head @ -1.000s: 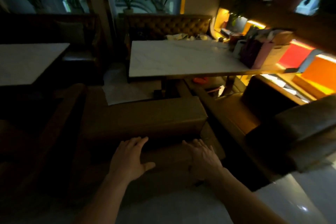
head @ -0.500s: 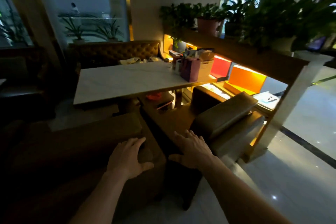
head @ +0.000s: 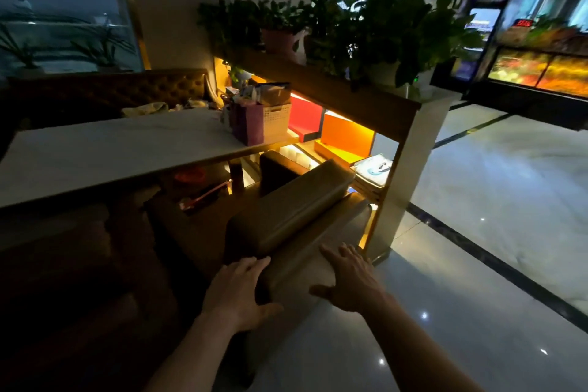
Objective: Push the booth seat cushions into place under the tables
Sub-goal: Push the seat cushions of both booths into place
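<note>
A long brown booth seat [head: 305, 256] with a padded cushion [head: 286, 210] on top runs from near me toward the lit shelf, beside the white marble table [head: 105, 149]. My left hand [head: 237, 291] lies flat with spread fingers against the near end of the seat. My right hand [head: 348, 277] rests open on the seat's near right corner. Neither hand grips anything. Another dark booth seat [head: 63, 264] sits at the left under the table edge, dim and hard to read.
A purple bag and a white basket [head: 261, 121] stand on the table's far right. A wooden planter shelf [head: 359, 99] with potted plants and lit orange panels borders the booth. Glossy tiled floor [head: 477, 248] spreads to the right. A tufted booth back [head: 121, 89] stands behind.
The view has swung right from the left booth seat to the right one. Both hands have moved from the first seat's back to the near end of the right-hand seat.
</note>
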A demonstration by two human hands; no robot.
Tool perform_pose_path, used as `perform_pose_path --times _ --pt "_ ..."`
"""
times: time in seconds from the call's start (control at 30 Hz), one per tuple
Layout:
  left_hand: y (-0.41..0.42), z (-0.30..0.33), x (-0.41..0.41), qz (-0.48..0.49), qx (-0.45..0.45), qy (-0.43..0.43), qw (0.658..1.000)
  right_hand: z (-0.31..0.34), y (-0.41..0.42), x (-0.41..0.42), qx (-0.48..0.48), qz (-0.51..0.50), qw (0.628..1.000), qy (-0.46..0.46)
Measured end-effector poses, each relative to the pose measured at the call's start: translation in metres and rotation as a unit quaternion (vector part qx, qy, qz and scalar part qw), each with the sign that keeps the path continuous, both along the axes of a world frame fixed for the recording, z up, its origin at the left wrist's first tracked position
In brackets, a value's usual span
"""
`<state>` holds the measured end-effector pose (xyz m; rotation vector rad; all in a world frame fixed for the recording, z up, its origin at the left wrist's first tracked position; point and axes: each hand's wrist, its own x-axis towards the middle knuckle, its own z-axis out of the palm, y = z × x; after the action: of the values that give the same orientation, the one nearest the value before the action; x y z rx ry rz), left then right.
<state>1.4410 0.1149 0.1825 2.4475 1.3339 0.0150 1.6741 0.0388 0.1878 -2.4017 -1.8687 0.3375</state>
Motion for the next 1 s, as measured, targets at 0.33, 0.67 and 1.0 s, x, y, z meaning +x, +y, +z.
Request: perform_pose_path --times 0.33,0.67,1.0 --pt "0.097 -0.086 0.213 -0.012 -0.096 -0.025 0.995 -0.068 0.078 0.204 -0.086 -0.034 0.996 0.02" --pt "0.164 -0.126 0.278 0.064 -0.123 -0.023 0.99 -0.088 0.188 0.29 -0.114 0.025 0.993 0.018" --pt "0.183 -0.206 0.3 0.265 -0.078 0.042 0.96 -0.187 0.325 0.342 -0.125 0.183 0.975 -0.01"
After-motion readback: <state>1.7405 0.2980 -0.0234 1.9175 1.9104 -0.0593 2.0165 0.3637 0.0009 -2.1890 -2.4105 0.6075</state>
